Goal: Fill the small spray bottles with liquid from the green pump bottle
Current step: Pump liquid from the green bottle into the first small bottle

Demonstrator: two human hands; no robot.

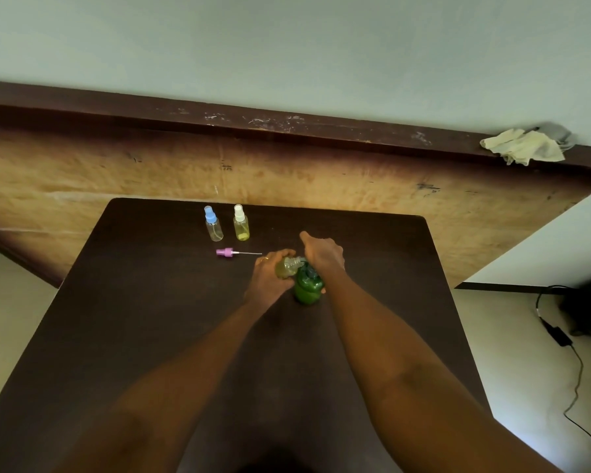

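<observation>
The green pump bottle [307, 285] stands near the middle of the dark table [151, 319]. My right hand [323, 252] rests on top of its pump head. My left hand [270, 278] holds a small uncapped spray bottle [288, 266] tilted against the pump's nozzle; yellowish liquid shows inside it. A pink spray cap [226, 252] with its thin dip tube lies on the table to the left. Farther back stand a blue-capped spray bottle [213, 225], nearly clear, and a white-capped spray bottle [241, 224] holding yellowish liquid.
A wooden board [82, 172] leans behind the table under a dark ledge. A crumpled cloth [522, 146] lies on the ledge at the right. A black cable and adapter [558, 336] trail on the floor at the right.
</observation>
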